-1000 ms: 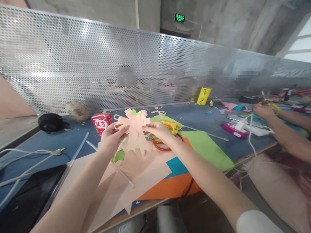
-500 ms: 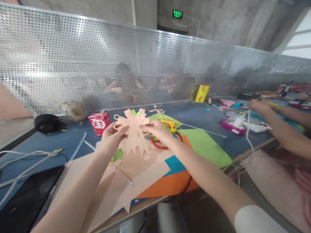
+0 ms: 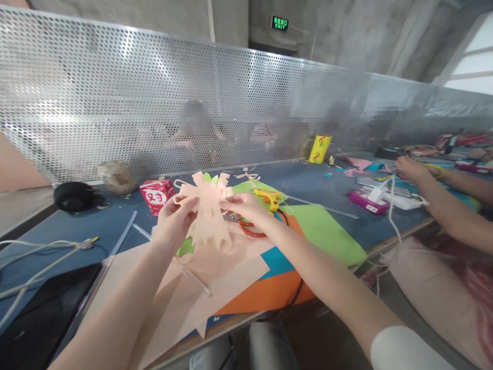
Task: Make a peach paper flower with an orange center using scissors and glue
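A peach paper flower (image 3: 210,205) with cut, fringed ends and a bit of green at its top is held up over the table between both hands. My left hand (image 3: 175,218) pinches its left edge, thumb in front. On its right edge, my right hand (image 3: 242,206) is closed the same way. Below it lie peach paper sheets (image 3: 231,272) and a green paper leaf (image 3: 186,247). Red-handled scissors (image 3: 252,229) rest just under my right hand, their blades partly hidden. Beyond that hand lies a yellow glue gun (image 3: 269,198). A clear glue stick (image 3: 196,277) lies on the peach paper.
Green paper (image 3: 331,231) and orange paper (image 3: 265,295) lie at the right. A red box (image 3: 157,196), a black round object (image 3: 73,197) and a dark tablet-like slab (image 3: 50,303) are at the left. A perforated metal screen (image 3: 154,103) stands behind. A co-worker's hand (image 3: 410,168) is far right.
Both hands and the paper flower have shifted slightly left. The flower's lower fringe has tilted a little. Both hands keep their hold.
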